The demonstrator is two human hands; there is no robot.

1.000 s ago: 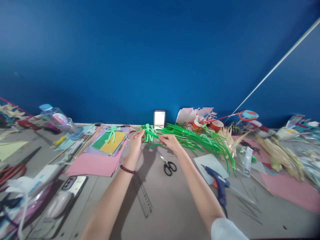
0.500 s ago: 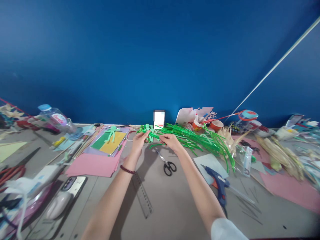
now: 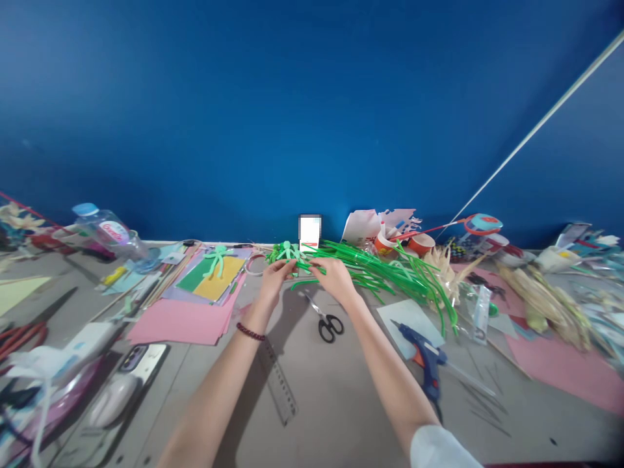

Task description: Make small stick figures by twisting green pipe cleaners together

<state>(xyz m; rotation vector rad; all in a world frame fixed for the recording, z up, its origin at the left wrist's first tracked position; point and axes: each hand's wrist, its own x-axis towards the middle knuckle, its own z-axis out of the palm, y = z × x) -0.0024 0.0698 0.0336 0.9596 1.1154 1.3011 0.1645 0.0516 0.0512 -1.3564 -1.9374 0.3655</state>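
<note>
Between my two hands is a short green pipe cleaner (image 3: pixel 303 266), pinched at both ends. My left hand (image 3: pixel 277 276), with a dark red bead bracelet (image 3: pixel 250 332) at the wrist, closes on its left end. My right hand (image 3: pixel 333 275) grips the right end, and the fingertips are partly hidden. Just behind them lies a light green pipe-cleaner figure (image 3: pixel 287 248). A bundle of long green pipe cleaners (image 3: pixel 380 268) spreads to the right. Below the hands, black-handled scissors (image 3: pixel 329 326) rest on the table, and a clear ruler (image 3: pixel 280 383) lies near my left forearm.
At left are pink paper sheets (image 3: pixel 182 322), another green figure (image 3: pixel 216 262), a plastic bottle (image 3: pixel 112 229) and a phone (image 3: pixel 146 364). A blue glue gun (image 3: pixel 429 361) lies on the right, with dried husks (image 3: pixel 550 299) beyond. A lit phone screen (image 3: pixel 310 231) leans on the blue wall.
My left hand has turned and dropped slightly, and both hands are a little lower and nearer each other. The green piece stays between them.
</note>
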